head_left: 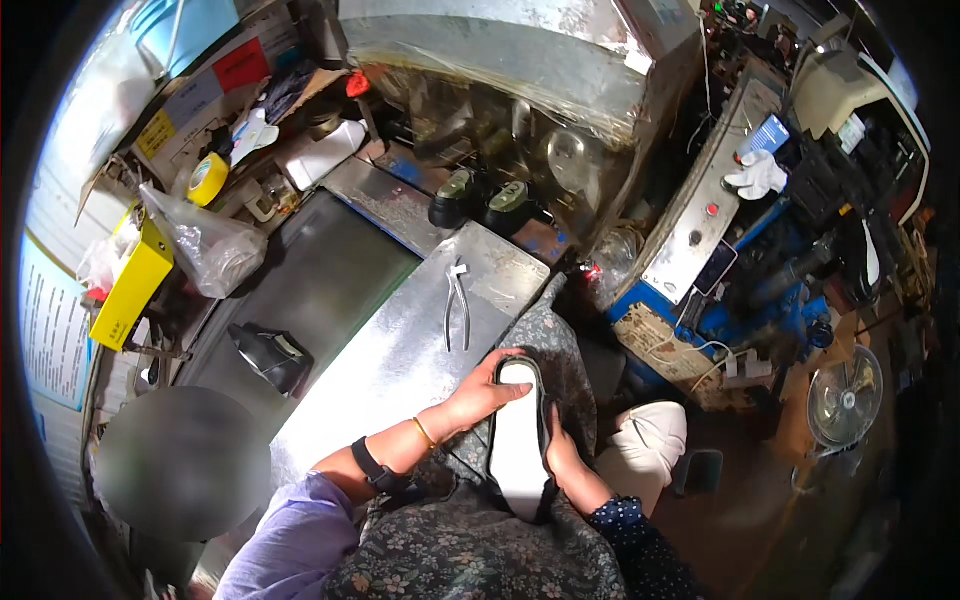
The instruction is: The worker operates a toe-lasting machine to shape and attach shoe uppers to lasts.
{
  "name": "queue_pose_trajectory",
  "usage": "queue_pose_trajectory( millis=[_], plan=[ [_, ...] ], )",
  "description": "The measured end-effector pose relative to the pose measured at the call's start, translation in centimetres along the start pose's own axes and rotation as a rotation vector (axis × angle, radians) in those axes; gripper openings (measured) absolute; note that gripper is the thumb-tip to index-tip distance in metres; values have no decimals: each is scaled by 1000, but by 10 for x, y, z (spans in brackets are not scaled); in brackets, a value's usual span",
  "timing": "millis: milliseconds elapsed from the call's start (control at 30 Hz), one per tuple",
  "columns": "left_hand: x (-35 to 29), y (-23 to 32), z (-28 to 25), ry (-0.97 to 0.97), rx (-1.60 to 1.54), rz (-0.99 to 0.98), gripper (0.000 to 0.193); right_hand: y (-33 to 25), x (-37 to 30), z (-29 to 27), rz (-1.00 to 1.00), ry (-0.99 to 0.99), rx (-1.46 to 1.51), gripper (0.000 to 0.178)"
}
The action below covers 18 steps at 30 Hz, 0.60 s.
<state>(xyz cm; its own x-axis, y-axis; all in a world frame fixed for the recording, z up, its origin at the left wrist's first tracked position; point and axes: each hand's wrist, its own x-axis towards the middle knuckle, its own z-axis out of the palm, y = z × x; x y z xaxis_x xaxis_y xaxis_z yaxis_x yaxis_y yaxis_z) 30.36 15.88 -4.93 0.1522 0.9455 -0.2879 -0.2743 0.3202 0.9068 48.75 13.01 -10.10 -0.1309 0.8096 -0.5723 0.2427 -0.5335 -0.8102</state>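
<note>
A black shoe upper with a long white sole-shaped bottom (517,440) faces up over my lap. My left hand (480,397) grips its far end, with the thumb pressed on the white surface. Against the right side of this shoe upper, my right hand (567,455) is wrapped, its fingers partly hidden beneath. Metal pliers (458,308) lie on the shiny metal tabletop (385,350), just beyond my left hand and touched by neither hand. A dark flowered apron (450,545) covers my lap under the shoe upper.
A black shoe (270,358) lies on the dark belt (325,270) at left. Two dark shoes with green tops (508,205) stand before a plastic-draped machine (520,70). A yellow box (132,285) sits far left. At right are a control panel (690,235), a white glove (757,175) and a fan (847,398).
</note>
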Motion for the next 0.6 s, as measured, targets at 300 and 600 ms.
queue_pose_trajectory(
  millis=[300,600],
  plan=[
    [36,1,1,24,208,70,50,-81,-8,-4,-304,57,-1009,46],
    [30,6,-8,2,-610,-93,53,-5,-9,-8,-376,-260,150,68]
  ],
)
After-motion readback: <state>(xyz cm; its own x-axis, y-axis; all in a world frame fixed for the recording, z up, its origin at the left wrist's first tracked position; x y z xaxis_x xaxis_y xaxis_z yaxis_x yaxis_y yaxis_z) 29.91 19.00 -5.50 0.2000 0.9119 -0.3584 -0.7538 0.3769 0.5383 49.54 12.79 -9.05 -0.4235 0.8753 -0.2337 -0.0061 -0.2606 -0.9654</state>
